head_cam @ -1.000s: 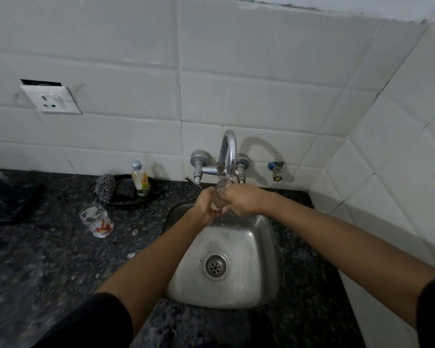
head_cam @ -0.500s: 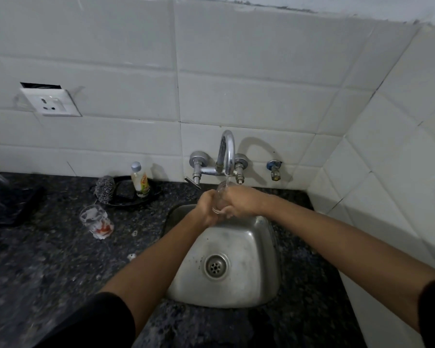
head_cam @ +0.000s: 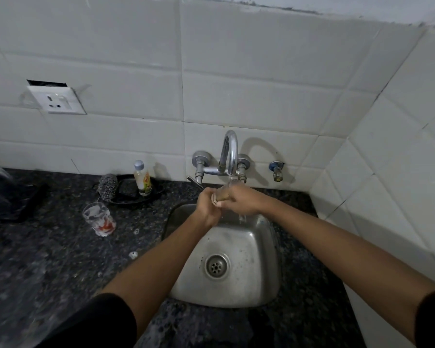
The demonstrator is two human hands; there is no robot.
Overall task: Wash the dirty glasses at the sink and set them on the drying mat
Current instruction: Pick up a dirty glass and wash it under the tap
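Two hands meet over the back of the sink point(head_cam: 236, 292), and that's pretty much the whole scene. Starting close: both forearms come up from the bottom edge, with the drain sitting between them. Further out, at about 12 o'clock from the drain, the left hand point(head_cam: 207, 208) and right hand point(head_cam: 239, 199) are bunched together right under the tap point(head_cam: 230, 151). The glass point(head_cam: 222, 193) being washed is sandwiched between them. The right hand's fingers are wrapped around its body, and the left hand's fingers are curled against its end, pinching or rubbing it; I can't tell exactly which.

Compared to a second ago, barely anything has moved. The hands stay in the same spot under the spout, just nudged a touch, and water now trickles off below the right hand into the basin. My read is that the rinse is still going, not wrapping up, so nothing is headed for drying yet.

The glass looks tipped over: its long axis runs roughly from 8 o'clock to 2 o'clock, with the upper end poking toward the spout. Which end is the mouth, I can't make out.

Further out on the desk point(head_cam: 48, 259), at about 9 o'clock from the hands, a second glass point(head_cam: 99, 218) stands upright with red residue at the bottom. That one's clearly still waiting. Behind it, a small bottle point(head_cam: 143, 178) stands by the wall. I don't see a drying mat anywhere.
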